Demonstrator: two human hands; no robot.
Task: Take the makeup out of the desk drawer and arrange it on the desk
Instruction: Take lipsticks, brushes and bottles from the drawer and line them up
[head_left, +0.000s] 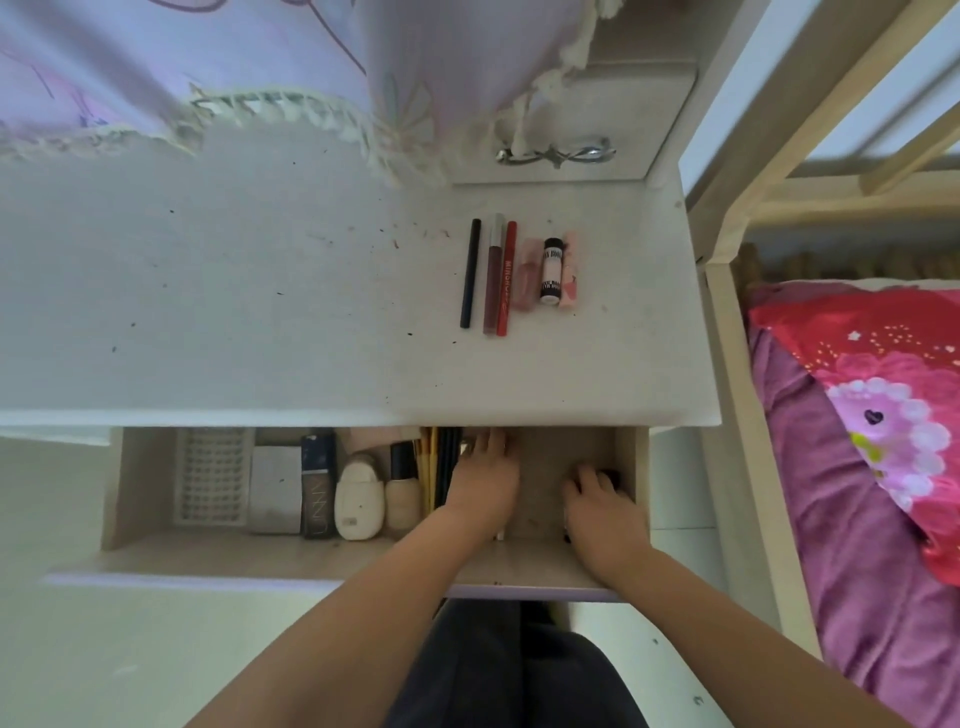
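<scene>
Both hands in open drawer, 6 makeup items already on desk

Drawer (117, 488) open; right hand (602, 501) curled over a small dark item (609, 475) at right end, left hand (485, 480) flat, fingers straight, beside pencils (441, 467); left of them foundation bottle (402, 491), white case (358, 499), dark tube (318, 486), silver compact (275, 491), lash tray (212, 475). Desk (260, 312) beyond holds 6 sticks (519, 273) in a row, touching

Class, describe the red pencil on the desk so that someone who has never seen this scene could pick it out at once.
Start at the white desk above the open drawer. Towards its right side, six makeup items lie side by side in a row. The red pencil is third from the left, between a plum gloss tube and a short pink tube; it is the only long, thin, bright red piece.
</scene>
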